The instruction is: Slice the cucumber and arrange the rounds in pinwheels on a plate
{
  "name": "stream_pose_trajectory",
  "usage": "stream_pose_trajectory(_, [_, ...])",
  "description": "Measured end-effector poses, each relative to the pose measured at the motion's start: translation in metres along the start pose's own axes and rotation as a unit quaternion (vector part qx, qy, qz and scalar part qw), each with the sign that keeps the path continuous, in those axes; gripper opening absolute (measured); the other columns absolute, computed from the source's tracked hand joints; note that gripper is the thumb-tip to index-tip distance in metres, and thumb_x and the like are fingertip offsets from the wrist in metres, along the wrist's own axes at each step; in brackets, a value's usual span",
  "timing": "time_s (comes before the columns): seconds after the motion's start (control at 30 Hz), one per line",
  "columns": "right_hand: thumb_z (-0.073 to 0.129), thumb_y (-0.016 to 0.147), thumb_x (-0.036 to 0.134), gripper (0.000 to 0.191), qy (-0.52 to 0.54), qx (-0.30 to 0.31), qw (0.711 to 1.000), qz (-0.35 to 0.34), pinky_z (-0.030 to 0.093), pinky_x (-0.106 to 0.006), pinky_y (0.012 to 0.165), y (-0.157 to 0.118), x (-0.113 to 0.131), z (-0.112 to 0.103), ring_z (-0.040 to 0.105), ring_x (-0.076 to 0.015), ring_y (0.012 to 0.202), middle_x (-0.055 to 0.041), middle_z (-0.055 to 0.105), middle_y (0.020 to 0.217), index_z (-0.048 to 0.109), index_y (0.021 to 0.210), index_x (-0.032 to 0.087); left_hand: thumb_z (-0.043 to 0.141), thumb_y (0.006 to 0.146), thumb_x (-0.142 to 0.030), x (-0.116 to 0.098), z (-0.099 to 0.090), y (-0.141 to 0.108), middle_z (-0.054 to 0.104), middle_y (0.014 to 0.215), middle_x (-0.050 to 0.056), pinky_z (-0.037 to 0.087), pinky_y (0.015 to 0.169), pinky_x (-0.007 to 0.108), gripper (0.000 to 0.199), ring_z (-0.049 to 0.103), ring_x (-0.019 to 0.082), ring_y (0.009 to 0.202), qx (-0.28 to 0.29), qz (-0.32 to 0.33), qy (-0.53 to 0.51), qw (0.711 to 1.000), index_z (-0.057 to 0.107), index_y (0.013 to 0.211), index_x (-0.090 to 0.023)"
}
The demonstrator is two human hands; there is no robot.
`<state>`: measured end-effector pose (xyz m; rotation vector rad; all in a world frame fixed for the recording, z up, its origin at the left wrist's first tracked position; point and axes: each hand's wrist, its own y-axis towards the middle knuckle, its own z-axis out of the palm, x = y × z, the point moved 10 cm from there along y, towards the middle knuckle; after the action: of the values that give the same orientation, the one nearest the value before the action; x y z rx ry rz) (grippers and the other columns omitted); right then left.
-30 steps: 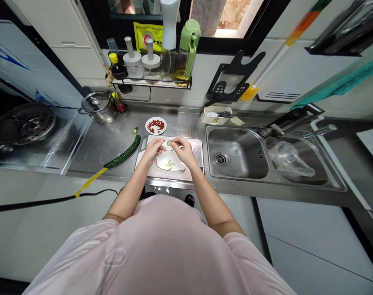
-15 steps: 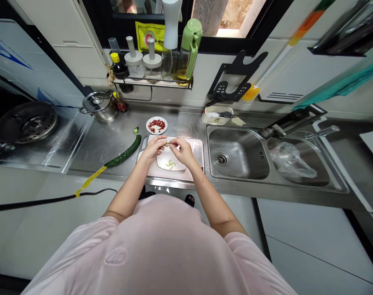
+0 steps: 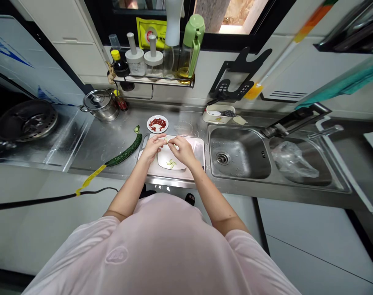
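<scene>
My left hand (image 3: pixel 153 148) and my right hand (image 3: pixel 183 151) meet over a white plate (image 3: pixel 163 159), fingertips pinched together on a small cucumber slice that is mostly hidden. Pale green cucumber slices (image 3: pixel 171 164) lie on the plate in a pinwheel shape. Beneath the plate is a light cutting board (image 3: pixel 199 157). To the left of the board a long dark green cucumber (image 3: pixel 125 154) rests on the steel counter, with a cut-off end piece (image 3: pixel 136 129) above it. A small white dish (image 3: pixel 149 126) behind my hands holds chopped red bits (image 3: pixel 158 122).
A double sink (image 3: pixel 244 164) is on the right, with a clear plastic bag (image 3: pixel 293 159) in its far basin. At the back left stands a lidded steel pot (image 3: pixel 102 107), beside a dark wok (image 3: pixel 26 119). Bottles and jars fill a wall rack (image 3: pixel 161 82).
My hands stay joined over the plate, their fingers shifting slightly around the small slice. The view has moved a little; the slices on the plate look the same.
</scene>
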<state>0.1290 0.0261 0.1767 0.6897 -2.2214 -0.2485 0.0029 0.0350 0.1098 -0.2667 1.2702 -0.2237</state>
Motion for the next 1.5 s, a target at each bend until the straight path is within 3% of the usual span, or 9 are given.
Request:
stream_pose_trajectory(0.3, [0.047,0.094,0.03,0.019,-0.002,0.022,1.0,0.007,0.038,-0.029,0.078,0.003,-0.003,0.006,0.051,-0.0192,0.09,-0.0043,0.058,0.09,0.064,0.095,0.022,0.078,0.058,-0.031,-0.005,-0.005,0.011,0.063,0.074,0.0,0.028,0.049,0.018,0.05,0.047,0.006,0.059,0.015,0.043,0.065,0.997,0.069,0.105,-0.017])
stream_pose_trajectory(0.53, [0.051,0.091,0.026,0.016,-0.01,0.06,0.998,0.029,0.039,-0.028,0.077,0.007,-0.021,0.025,0.053,-0.0184,0.088,-0.0038,0.06,0.09,0.066,0.094,0.022,0.074,0.061,-0.029,0.002,-0.01,0.026,0.062,0.07,0.001,0.028,0.05,0.018,0.039,0.05,0.008,0.061,0.05,0.027,0.133,0.989,0.071,0.098,-0.017])
stream_pose_trajectory(0.9, [0.05,0.088,0.02,0.018,-0.002,0.115,0.988,0.103,0.039,-0.024,0.072,-0.003,-0.061,0.072,0.055,-0.0152,0.079,-0.0036,0.064,0.091,0.067,0.093,0.019,0.072,0.057,-0.018,0.031,-0.024,0.047,0.064,0.066,0.001,0.033,0.054,0.019,0.035,0.052,0.009,0.06,0.053,-0.014,0.169,0.984,0.07,0.092,-0.014])
stream_pose_trajectory(1.13, [0.052,0.085,0.019,0.016,-0.005,0.137,0.982,0.128,0.038,-0.023,0.071,-0.012,-0.081,0.1,0.055,-0.0155,0.079,-0.0033,0.065,0.086,0.067,0.088,0.018,0.072,0.054,-0.014,0.064,-0.035,0.065,0.064,0.063,0.0,0.039,0.061,0.021,0.038,0.053,0.008,0.057,0.079,-0.03,0.168,0.982,0.067,0.092,-0.012])
stream_pose_trajectory(1.27, [0.051,0.085,0.018,0.017,-0.008,0.153,0.978,0.142,0.038,-0.023,0.071,-0.016,-0.089,0.112,0.056,-0.0155,0.079,-0.0035,0.067,0.085,0.068,0.087,0.018,0.072,0.052,-0.013,0.081,-0.045,0.076,0.065,0.063,0.0,0.041,0.063,0.022,0.039,0.055,0.009,0.059,0.075,-0.041,0.172,0.981,0.067,0.091,-0.011])
stream_pose_trajectory(1.5, [0.051,0.085,0.02,0.017,-0.013,0.181,0.968,0.176,0.038,-0.022,0.068,-0.02,-0.101,0.128,0.057,-0.0152,0.075,-0.0037,0.068,0.085,0.068,0.087,0.018,0.073,0.051,-0.01,0.094,-0.052,0.083,0.06,0.056,-0.003,0.041,0.061,0.022,0.037,0.054,0.009,0.054,0.057,-0.042,0.176,0.982,0.066,0.088,-0.012])
